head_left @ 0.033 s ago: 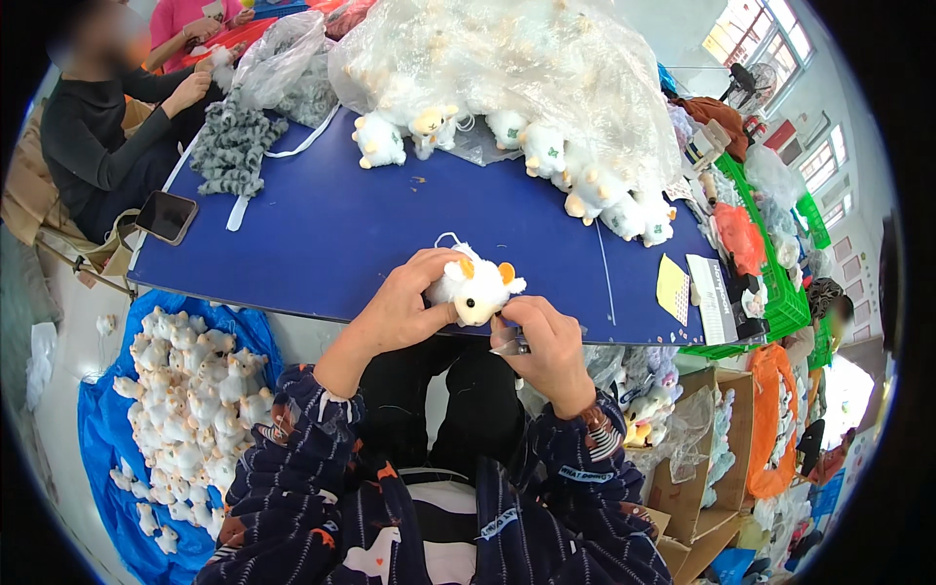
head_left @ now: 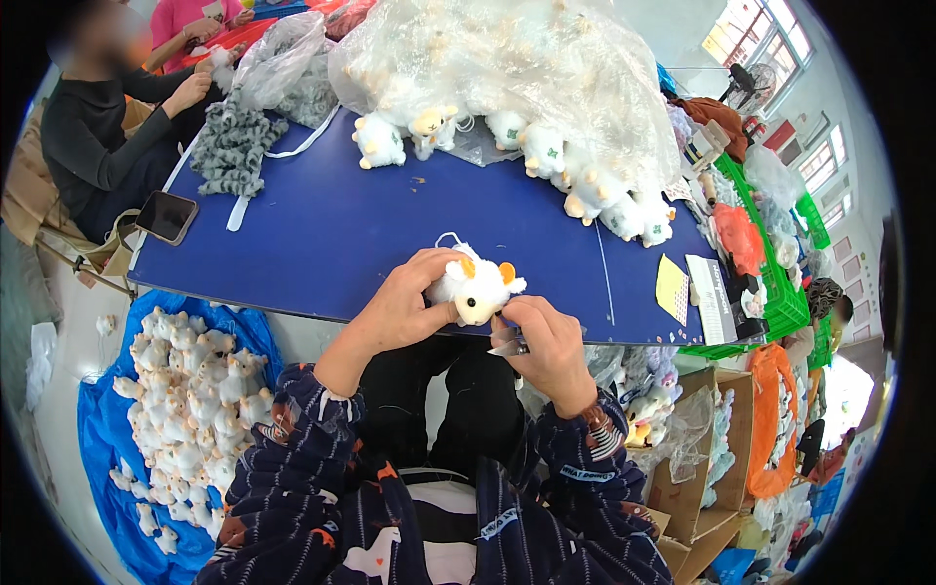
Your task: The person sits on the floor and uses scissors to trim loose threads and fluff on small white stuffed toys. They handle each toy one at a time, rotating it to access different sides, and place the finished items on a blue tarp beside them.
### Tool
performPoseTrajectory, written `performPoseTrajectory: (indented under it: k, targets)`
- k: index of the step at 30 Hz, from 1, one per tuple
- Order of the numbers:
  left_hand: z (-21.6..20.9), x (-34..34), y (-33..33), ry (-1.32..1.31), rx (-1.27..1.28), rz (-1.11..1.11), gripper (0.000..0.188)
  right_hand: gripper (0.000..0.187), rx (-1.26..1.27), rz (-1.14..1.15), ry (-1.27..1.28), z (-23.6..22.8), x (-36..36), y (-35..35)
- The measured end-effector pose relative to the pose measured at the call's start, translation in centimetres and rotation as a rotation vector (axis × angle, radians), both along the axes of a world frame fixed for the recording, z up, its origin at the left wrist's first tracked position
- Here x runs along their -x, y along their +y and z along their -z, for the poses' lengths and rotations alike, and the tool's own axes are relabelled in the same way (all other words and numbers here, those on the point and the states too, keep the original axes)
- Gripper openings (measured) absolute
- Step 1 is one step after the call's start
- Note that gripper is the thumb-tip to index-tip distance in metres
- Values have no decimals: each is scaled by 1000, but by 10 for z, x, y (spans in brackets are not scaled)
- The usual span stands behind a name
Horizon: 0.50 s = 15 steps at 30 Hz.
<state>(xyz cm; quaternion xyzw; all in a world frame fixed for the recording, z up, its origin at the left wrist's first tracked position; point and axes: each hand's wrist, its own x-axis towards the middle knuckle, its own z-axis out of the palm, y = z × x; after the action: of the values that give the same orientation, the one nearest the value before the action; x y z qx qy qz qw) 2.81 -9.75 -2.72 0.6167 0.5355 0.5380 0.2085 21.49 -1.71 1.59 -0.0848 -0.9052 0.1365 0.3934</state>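
- Gripping a white plush toy with orange ears, the left hand has its fingers curled round the toy's back, clamped on it
- the toy sits above the near edge of the blue table, between both hands, just over the person's lap
- the right hand touches the toy's underside with its fingertips pinched together; a small metal tool shows under that hand, its kind too small to tell
- more white toys lie on the far side of the table, spilling from a clear plastic bag
- a heap of white toys lies on a blue sheet on the floor to the left
- a phone rests on the table's left corner, near another person seated beside grey toys
- a yellow note lies on the table to the right
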Motion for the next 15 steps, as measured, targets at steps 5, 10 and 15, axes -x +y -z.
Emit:
performPoseTrajectory:
  k: [5, 10, 15]
  targets:
    - [-4, -6, 0, -86, 37, -34, 46, 14, 812, 41, 102, 9, 1, -10]
    - [8, -9, 2, -310, 21, -42, 50, 19, 1644, -117, 424, 22, 1, -26]
    - [6, -18, -2, -459, -71, -36, 49, 18, 1375, 55, 338, 31, -9, -29]
